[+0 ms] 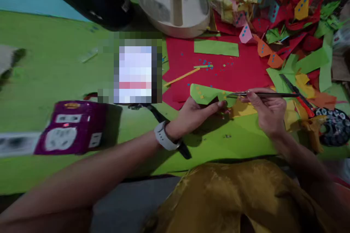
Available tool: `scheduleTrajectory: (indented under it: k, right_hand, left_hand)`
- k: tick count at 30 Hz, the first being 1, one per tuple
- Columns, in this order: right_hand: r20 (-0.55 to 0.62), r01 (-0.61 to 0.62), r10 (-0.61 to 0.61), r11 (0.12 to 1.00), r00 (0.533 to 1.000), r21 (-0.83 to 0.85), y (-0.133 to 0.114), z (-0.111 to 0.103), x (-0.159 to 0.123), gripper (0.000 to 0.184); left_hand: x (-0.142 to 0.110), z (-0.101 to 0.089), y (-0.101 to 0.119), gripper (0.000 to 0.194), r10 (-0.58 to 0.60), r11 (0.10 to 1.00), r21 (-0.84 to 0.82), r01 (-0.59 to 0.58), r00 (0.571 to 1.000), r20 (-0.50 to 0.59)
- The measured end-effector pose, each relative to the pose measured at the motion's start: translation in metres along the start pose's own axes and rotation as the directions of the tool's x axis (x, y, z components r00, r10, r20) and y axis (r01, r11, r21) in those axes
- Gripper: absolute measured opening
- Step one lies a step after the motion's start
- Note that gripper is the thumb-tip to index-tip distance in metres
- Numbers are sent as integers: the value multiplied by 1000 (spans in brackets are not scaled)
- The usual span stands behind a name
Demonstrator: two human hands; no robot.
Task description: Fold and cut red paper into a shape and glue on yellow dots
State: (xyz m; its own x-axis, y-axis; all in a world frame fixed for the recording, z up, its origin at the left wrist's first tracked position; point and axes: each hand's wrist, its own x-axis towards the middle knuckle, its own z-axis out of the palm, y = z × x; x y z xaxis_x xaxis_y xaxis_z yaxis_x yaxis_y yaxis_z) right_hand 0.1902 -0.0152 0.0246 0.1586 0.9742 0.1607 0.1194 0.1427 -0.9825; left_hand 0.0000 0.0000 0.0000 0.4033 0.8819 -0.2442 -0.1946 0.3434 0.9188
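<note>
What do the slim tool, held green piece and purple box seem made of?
Slim tool: probably metal, dark, with faint sheen near its fine tip. Green piece: likely matte paper, thin with cut edges. Purple box: apparently plastic, slightly glossy, with moulded sockets.

Head view, one. Mount: on the person's head, above brown clothing [232, 196] at 5 o'clock. Facing: forward and down across a green tabletop [54, 65], toward a round white base [190, 5] at 12 o'clock. Range: near; left hand [194, 114] just off centre toward 4 o'clock, right hand [270, 113] farther out at 3 o'clock.
</note>
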Motion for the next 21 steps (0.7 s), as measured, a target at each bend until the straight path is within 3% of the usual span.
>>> scheduleTrajectory:
  k: [12,21]
  right_hand:
    - [31,7,-5,997,1000,-83,-5,-1,-2,14]
    - [117,144,-127,979,985,-144,-5,-7,-2,5]
  left_hand:
    - [1,-2,-3,37,-24,996,81,24,1000,-3]
    - [2,-5,-6,30,1,998,70,-3,999,34]
